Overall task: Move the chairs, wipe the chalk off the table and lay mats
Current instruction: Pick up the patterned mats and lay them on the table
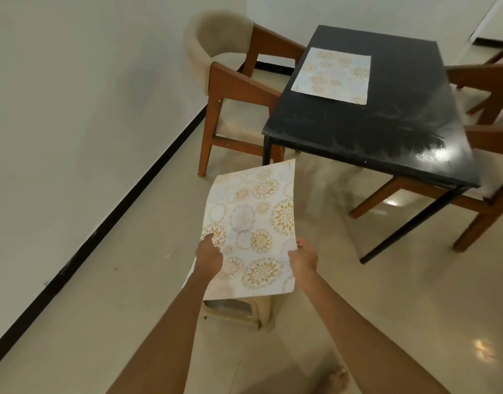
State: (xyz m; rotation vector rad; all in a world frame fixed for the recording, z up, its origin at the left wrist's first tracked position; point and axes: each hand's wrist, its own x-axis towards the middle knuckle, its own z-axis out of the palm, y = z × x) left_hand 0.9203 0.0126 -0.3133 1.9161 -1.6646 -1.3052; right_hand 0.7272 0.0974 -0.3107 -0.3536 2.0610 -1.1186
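Held mat: white floral-patterned flexible placemat (pixel 251 234), above the floor at 7 o'clock of the black rectangular table (pixel 386 132).
Left hand (pixel 209 255): grips its left edge.
Right hand (pixel 302 258): pinches its right edge.
Laid mat: matching floral placemat (pixel 331 75), table's 12 o'clock end.

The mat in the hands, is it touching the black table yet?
Apart. In the head view the held mat hangs over the floor in both hands, and its far corner stops short of the black table, with pale floor visible between them.

This looks like a plain dining room in a home. A small black table (pixel 369 115) stands between cushioned wooden chairs (pixel 230 81) on a polished tile floor (pixel 386 294), beside bare white walls (pixel 73 95).
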